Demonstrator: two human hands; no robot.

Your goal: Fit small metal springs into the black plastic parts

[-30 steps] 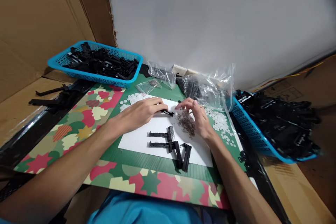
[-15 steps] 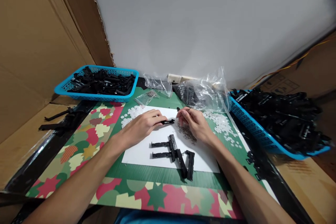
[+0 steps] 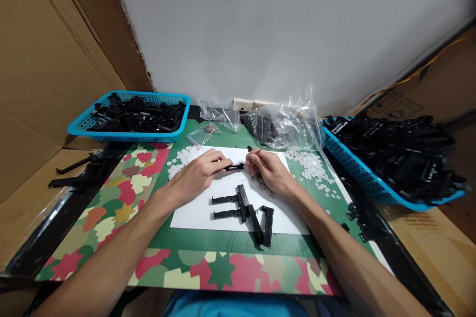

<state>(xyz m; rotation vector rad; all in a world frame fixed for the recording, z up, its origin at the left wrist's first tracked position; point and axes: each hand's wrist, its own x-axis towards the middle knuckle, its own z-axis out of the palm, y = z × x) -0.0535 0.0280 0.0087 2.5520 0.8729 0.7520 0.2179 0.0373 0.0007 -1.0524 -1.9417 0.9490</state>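
My left hand (image 3: 203, 173) is closed on one end of a small black plastic part (image 3: 235, 167), which points right over the white sheet (image 3: 189, 217). Just to its right, my right hand (image 3: 270, 170) has thumb and fingers pinched together. A thin dark sliver shows above those fingertips, too small to name. Under the right hand lies a pile of tiny brownish metal pieces (image 3: 265, 185), partly hidden. Nearer me, several long black plastic parts (image 3: 254, 224) rest on the sheet, some touching each other.
Blue baskets full of black parts stand at the left (image 3: 128, 136) and the right (image 3: 372, 178). White discs (image 3: 310, 166) lie scattered on both sides of the sheet. Clear plastic bags (image 3: 284, 126) sit along the wall. More black parts (image 3: 80, 171) lie at the left edge.
The right hand's fingers have drawn together and come up off the metal pieces. The left hand keeps the black part in about the same place. The view has shifted slightly.
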